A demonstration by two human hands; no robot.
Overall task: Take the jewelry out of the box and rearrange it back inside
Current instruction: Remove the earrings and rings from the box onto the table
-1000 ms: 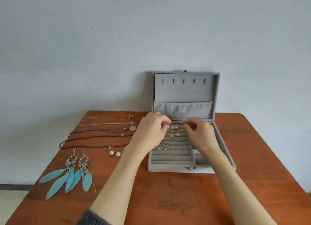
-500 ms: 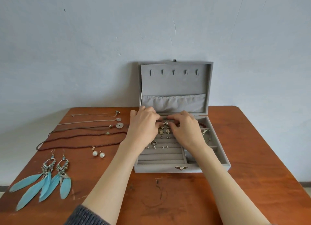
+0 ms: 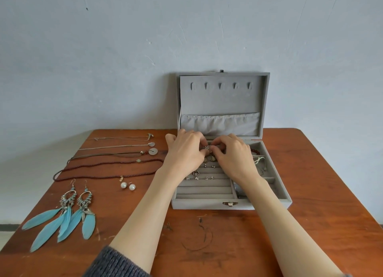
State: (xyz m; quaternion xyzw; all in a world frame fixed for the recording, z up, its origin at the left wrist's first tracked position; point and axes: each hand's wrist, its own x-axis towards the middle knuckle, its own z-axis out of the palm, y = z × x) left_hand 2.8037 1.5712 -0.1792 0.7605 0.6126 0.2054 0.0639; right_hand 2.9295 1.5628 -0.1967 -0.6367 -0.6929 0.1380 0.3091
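Two feather earrings (image 3: pixel 62 214) are lying on the table (image 3: pixel 310 225) beside necklaces (image 3: pixel 116 158) and pearl studs (image 3: pixel 128 186). Rightward, the left hand (image 3: pixel 184 152) and right hand (image 3: pixel 234 154) are together pinching a small silver piece (image 3: pixel 207 148) over the open box (image 3: pixel 207 205).

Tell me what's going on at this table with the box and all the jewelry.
A person is emptying a grey jewelry box, open on a wooden table. Both hands, left and right, meet over its back rows, pinching a small silver earring between the fingertips. Small studs sit in the ring rolls. Already laid out at left: necklaces, pearl earrings and blue feather earrings.
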